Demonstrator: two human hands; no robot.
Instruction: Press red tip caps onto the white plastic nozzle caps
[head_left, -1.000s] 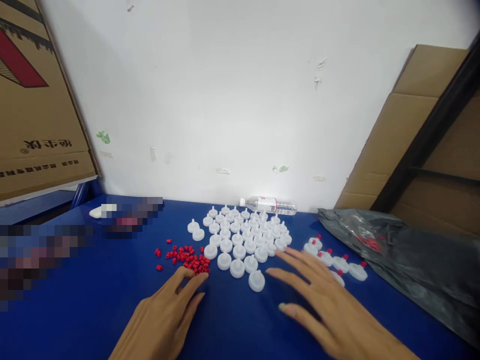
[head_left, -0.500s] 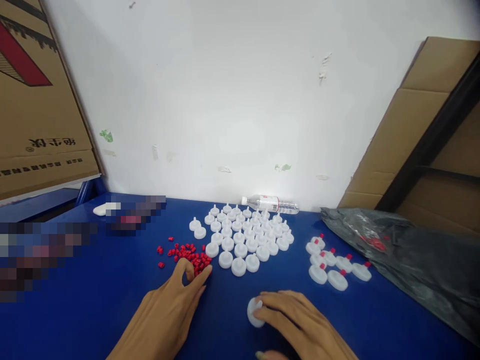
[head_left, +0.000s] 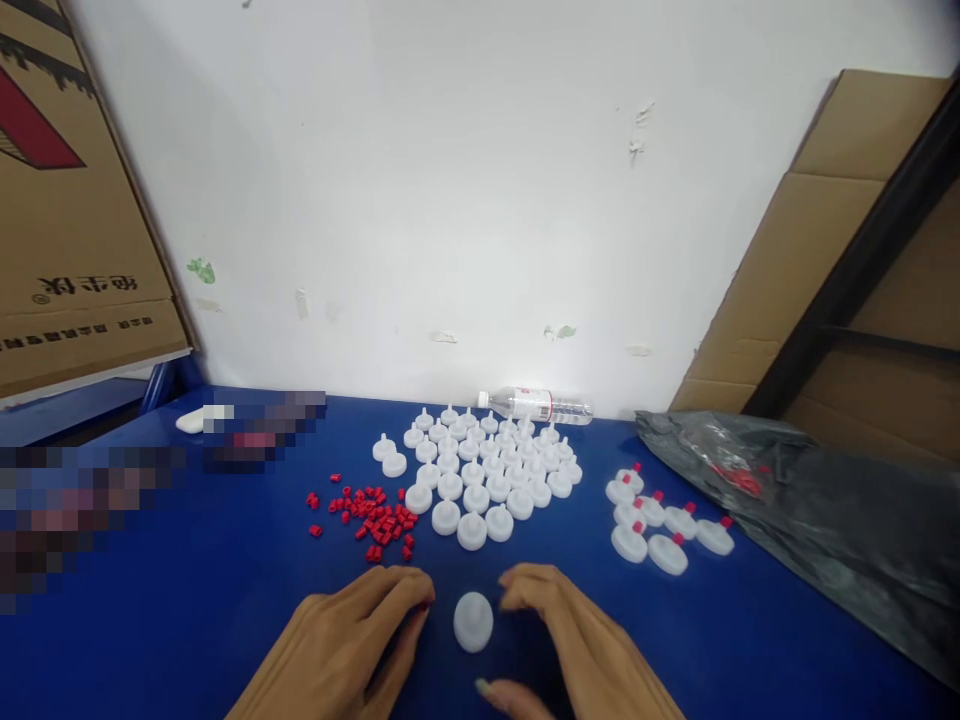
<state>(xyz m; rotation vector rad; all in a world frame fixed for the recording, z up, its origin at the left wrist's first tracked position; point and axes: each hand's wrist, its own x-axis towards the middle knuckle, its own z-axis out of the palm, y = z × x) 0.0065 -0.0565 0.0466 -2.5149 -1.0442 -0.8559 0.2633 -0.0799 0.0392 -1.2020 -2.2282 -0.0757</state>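
A white round cap with a thin spout (head_left: 473, 622) stands on the blue table between my hands, touched by neither. My left hand (head_left: 360, 635) is closed in a pinch, with a bit of a small red cap (head_left: 425, 606) showing at the fingertips. On the other side of the white cap, my right hand (head_left: 566, 640) is open, thumb and fingers apart. Beyond the left hand lies a loose pile of small red caps (head_left: 382, 522). Many white spouted caps (head_left: 472, 531) stand grouped behind the lone one. Several white caps with red tips (head_left: 667, 554) lie tilted at the right.
A clear plastic bottle (head_left: 532, 404) lies against the white wall (head_left: 450, 200). A dark plastic bag (head_left: 825, 530) covers the table's right side, with red pieces in clear plastic on it. Cardboard (head_left: 780, 270) leans at the right; a large box (head_left: 82, 230) stands left, above blurred patches.
My left hand has drawn back from the red pile towards me with a red cap. My right hand has let go of the white cap, which now stands upright, further left.
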